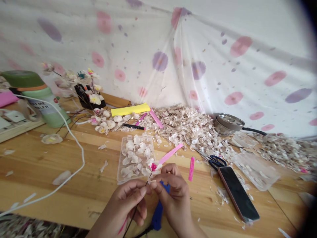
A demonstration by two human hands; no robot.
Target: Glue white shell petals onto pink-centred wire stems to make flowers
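Closest to the camera, my left hand (128,201) and right hand (175,195) meet fingertip to fingertip above the table (86,183), both forearms cut off by the bottom of the view. I have the dark stem (133,215) gripped in my left thumb and fingers, with the bright pink tuft (154,167) at its top standing just beyond my fingertips. With my right thumb and forefinger I pinch a small pale piece (153,180) against the stem; my fingers crowd it, so I can't tell its shape. The stem's lower end runs out of view, and so does the cord of a blue tool (157,215), partly hidden by my right hand. A bit of pink strip (122,226) shows beside my left palm, mostly covered.

Just ahead sits the clear box (119,168) of petals, its near right corner close to my hands. Behind it the petal heap (188,127) closes off the back. To my right, past a short stretch of wood, scissors (217,161) and a phone (239,195) take up room. On my left, wider boards with scattered petals reach to the white cable (80,145); the table's front edge shows at lower left.
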